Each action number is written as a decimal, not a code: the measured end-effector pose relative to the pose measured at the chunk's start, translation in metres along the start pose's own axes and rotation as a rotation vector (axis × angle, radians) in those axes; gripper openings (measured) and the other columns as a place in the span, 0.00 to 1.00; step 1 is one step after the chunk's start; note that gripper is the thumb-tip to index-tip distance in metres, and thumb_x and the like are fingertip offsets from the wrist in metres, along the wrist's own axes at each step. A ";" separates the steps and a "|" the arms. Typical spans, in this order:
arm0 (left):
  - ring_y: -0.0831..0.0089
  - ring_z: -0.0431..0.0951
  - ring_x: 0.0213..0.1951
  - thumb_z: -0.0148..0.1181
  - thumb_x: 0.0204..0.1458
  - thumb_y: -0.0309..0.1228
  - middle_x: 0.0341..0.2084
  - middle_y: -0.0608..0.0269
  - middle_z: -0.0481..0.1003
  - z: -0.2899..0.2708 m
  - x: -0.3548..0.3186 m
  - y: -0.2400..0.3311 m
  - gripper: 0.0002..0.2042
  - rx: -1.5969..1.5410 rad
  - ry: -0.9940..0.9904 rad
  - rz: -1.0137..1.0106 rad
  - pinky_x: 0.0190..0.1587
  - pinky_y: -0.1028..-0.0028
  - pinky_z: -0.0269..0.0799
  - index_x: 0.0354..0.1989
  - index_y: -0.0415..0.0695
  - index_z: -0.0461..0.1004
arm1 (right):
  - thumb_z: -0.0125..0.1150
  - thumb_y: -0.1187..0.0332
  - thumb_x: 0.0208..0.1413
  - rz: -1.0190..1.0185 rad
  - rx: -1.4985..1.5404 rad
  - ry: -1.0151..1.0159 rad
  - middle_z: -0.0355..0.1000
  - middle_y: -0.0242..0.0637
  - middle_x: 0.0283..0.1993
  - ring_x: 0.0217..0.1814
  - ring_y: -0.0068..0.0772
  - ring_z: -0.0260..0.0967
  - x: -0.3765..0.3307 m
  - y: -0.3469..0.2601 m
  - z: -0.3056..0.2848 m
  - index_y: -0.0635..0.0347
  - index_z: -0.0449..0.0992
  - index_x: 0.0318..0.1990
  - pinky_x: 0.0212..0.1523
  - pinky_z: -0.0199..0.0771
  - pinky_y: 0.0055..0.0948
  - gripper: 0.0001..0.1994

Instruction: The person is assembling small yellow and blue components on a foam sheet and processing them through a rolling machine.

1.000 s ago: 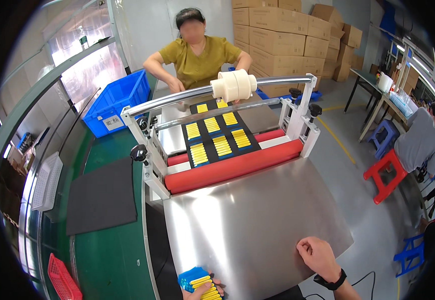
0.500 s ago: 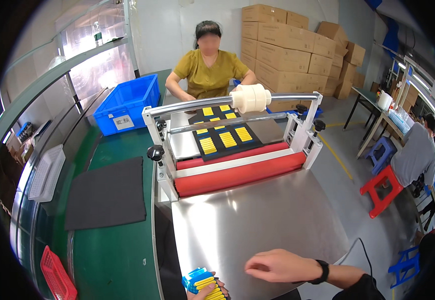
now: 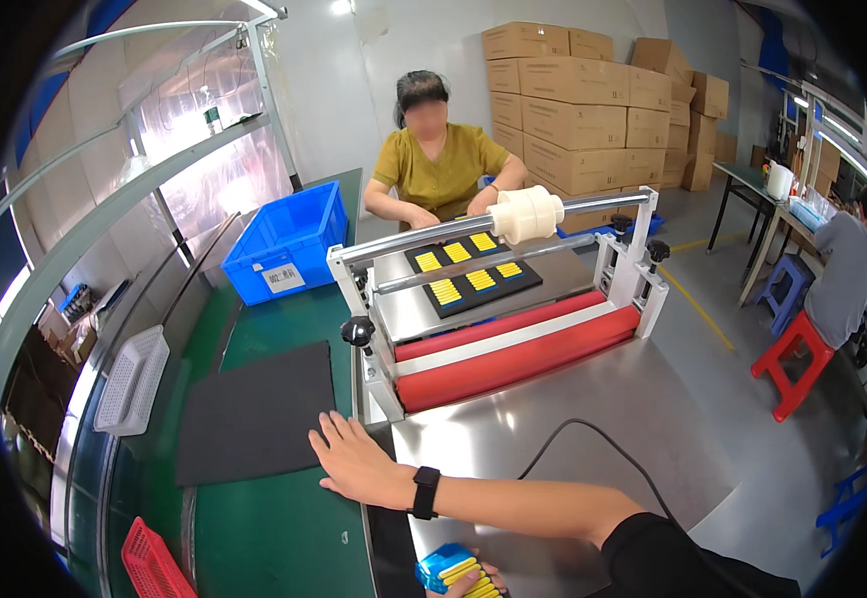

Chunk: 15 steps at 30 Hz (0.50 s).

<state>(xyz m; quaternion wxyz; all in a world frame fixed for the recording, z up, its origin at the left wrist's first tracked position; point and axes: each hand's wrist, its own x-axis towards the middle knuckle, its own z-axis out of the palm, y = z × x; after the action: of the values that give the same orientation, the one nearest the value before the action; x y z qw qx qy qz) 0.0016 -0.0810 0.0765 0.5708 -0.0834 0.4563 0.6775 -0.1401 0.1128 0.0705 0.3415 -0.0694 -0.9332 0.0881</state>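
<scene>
My left hand (image 3: 493, 576), low in the view, is closed around a bundle of yellow strips with blue backing (image 3: 450, 570). Crossing above it, my right arm stretches to the left. My right hand (image 3: 362, 466) is open with its fingers spread, at the right edge of a black sheet (image 3: 254, 414) lying on the green table. Whether the fingertips touch that sheet, I cannot tell. Beyond the red rollers (image 3: 523, 357), a black board (image 3: 506, 291) carries rows of yellow strips. A co-worker's hand (image 3: 420, 216) is near that board's far side.
A roller frame (image 3: 384, 384) stands across the metal plate (image 3: 573, 434); a black cable (image 3: 608, 434) runs over the plate. To the left are a blue bin (image 3: 279, 274), a white basket (image 3: 135, 384) and a red basket (image 3: 149, 563). Cardboard boxes (image 3: 578, 125) are stacked behind.
My right hand has swung left from over the metal plate to the black sheet's edge, its fingers now spread. My left hand still holds the strips. The view has shifted.
</scene>
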 end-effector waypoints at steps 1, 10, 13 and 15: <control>0.71 0.77 0.28 0.56 0.61 0.29 0.27 0.59 0.75 -0.004 0.000 0.005 0.08 0.000 0.001 0.002 0.32 0.75 0.76 0.42 0.37 0.73 | 0.67 0.59 0.54 -0.017 -0.016 0.001 0.67 0.60 0.50 0.58 0.59 0.64 0.008 -0.002 0.002 0.71 0.70 0.48 0.58 0.64 0.49 0.23; 0.69 0.78 0.32 0.59 0.59 0.27 0.34 0.58 0.75 -0.032 0.007 0.031 0.12 -0.050 -0.046 -0.047 0.36 0.70 0.77 0.50 0.38 0.69 | 0.63 0.68 0.53 -0.241 -0.436 -0.118 0.74 0.53 0.40 0.47 0.49 0.73 0.045 -0.005 0.022 0.71 0.74 0.44 0.42 0.77 0.33 0.15; 0.69 0.78 0.32 0.58 0.59 0.27 0.33 0.58 0.75 -0.030 0.007 0.028 0.12 -0.045 -0.064 -0.047 0.36 0.70 0.77 0.50 0.38 0.69 | 0.62 0.68 0.53 -0.344 -0.593 0.044 0.75 0.52 0.36 0.38 0.48 0.76 0.046 -0.006 0.025 0.72 0.74 0.43 0.34 0.79 0.32 0.15; 0.69 0.78 0.32 0.58 0.59 0.27 0.34 0.58 0.75 -0.022 0.002 0.022 0.12 -0.042 -0.069 -0.037 0.36 0.70 0.77 0.49 0.38 0.70 | 0.62 0.70 0.50 -0.365 -0.605 0.033 0.75 0.51 0.34 0.33 0.47 0.76 0.048 -0.013 0.018 0.71 0.74 0.43 0.28 0.79 0.31 0.15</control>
<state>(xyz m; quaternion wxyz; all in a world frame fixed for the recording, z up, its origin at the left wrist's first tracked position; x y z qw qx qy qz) -0.0268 -0.0943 0.0744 0.5966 -0.0801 0.4206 0.6788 -0.1886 0.1076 0.0897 0.3305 -0.0010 -0.9085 -0.2558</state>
